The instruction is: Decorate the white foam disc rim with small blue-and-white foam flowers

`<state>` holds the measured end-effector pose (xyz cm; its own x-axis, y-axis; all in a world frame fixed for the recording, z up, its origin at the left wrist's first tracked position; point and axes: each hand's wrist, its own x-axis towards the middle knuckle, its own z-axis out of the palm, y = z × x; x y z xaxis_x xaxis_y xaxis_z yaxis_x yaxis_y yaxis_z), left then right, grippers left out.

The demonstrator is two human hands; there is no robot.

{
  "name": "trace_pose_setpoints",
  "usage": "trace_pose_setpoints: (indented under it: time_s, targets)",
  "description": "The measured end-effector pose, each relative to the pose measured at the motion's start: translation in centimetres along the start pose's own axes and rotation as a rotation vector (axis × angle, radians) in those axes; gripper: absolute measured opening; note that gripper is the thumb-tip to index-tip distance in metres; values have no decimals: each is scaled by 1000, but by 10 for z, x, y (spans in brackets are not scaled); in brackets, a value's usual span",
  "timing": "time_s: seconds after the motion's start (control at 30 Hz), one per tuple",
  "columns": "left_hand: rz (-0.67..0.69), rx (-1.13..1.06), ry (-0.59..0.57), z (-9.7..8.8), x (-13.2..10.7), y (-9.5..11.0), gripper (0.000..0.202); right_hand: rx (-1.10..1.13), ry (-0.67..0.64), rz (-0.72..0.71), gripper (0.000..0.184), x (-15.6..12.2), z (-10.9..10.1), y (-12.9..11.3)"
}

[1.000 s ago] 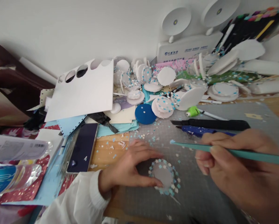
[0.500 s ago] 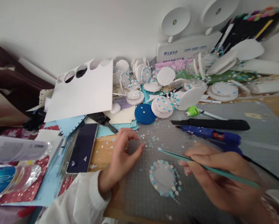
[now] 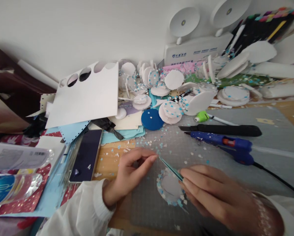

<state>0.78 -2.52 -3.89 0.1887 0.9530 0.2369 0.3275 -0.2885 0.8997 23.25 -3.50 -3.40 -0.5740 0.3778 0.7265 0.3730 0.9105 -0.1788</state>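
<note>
The right hand [image 3: 211, 193] has been lowered to the lower centre of the frame. The thin teal stick [image 3: 171, 168] pinched in its fingers has been brought tip-first to the left hand [image 3: 128, 172], whose thumb and forefinger are pressed together at that tip. The white foam disc ringed with blue and white confetti [image 3: 168, 188] lies on the grey cutting mat [image 3: 272, 147], just under the stick and partly covered by the right hand.

Bright, even light, soft shadows only; white wall [image 3: 63, 26] glare-free. Wide-angle warp at edges, slight motion blur on right hand [image 3: 215, 196], foreground soft.
</note>
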Motion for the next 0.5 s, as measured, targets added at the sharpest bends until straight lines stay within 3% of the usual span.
trace_pose_setpoints:
  time_s: [0.13,0.23,0.4,0.5]
  targets:
    - [-5,15,98,0,5,-9,15,111,43,203,27,4,-3,0]
    - [-17,-10,107,-2,7,-11,16,228,65,367,33,2,0,-2]
    - [24,-150,-72,-6,4,-6,18,537,242,718,17,10,6,-9]
    - [35,-227,-194,-8,3,-4,21,819,262,921,13,15,10,-9]
